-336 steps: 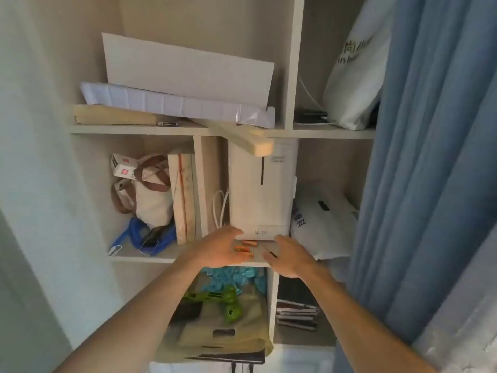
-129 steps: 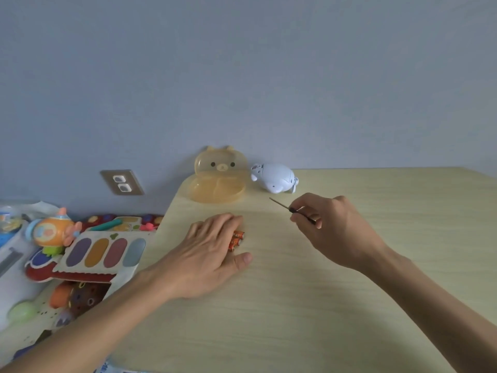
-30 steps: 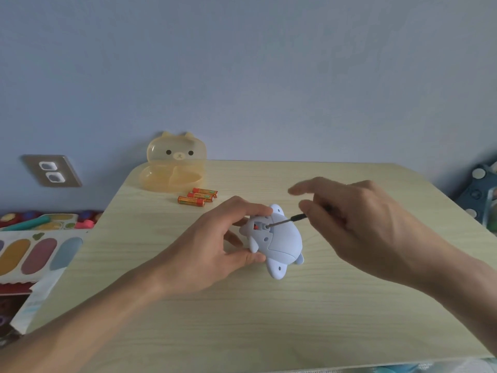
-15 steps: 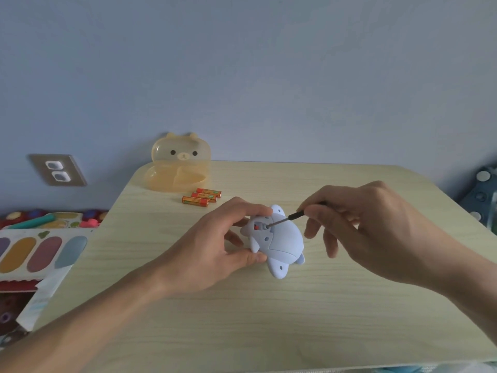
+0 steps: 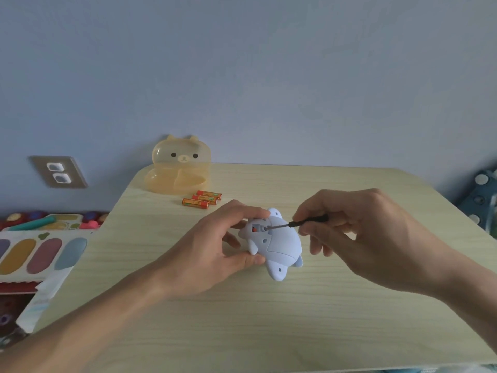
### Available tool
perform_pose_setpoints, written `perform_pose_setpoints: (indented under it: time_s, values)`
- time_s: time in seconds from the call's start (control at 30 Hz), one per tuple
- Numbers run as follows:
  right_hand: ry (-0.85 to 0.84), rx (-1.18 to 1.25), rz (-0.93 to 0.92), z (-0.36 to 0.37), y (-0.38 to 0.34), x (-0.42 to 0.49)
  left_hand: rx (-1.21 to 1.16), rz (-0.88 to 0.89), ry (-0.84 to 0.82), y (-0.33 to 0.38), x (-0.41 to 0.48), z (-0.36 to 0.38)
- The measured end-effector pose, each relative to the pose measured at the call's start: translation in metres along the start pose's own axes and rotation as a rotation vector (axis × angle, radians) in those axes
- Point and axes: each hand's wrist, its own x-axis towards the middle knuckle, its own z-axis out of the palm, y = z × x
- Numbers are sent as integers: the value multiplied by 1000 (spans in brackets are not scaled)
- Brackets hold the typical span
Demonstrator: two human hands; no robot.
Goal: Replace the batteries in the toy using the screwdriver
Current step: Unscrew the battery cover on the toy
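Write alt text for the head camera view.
The left hand steadies an upturned pale blue toy on a wooden table while the right hand holds a screwdriver tip in its underside. Three batteries lie behind.

Matt plastic, thin metal, pale wood grain

Between my fingers (image 5: 243, 261) the toy (image 5: 277, 244) looks like smooth matt plastic; the screwdriver (image 5: 297, 224) has a thin metal shaft and dark handle; beneath them the table (image 5: 269, 319) shows matt wood grain.
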Motion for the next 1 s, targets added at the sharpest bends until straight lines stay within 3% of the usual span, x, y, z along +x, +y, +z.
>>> perform_pose_setpoints:
  time_s: [0.3,0.43,0.67,1.0]
  values:
    - [-15,-341,-24,2,3,7,21,6,-15,5,-1,-1]
    - [127,-227,91,-19,29,13,18,-19,20,4,-2,-3]
    - [230,-331,319,-24,150,-14,-74,-66,27,5,-4,-5]
    - [205,-340,280,-19,175,-27,-153,-103,36,4,-4,-2]
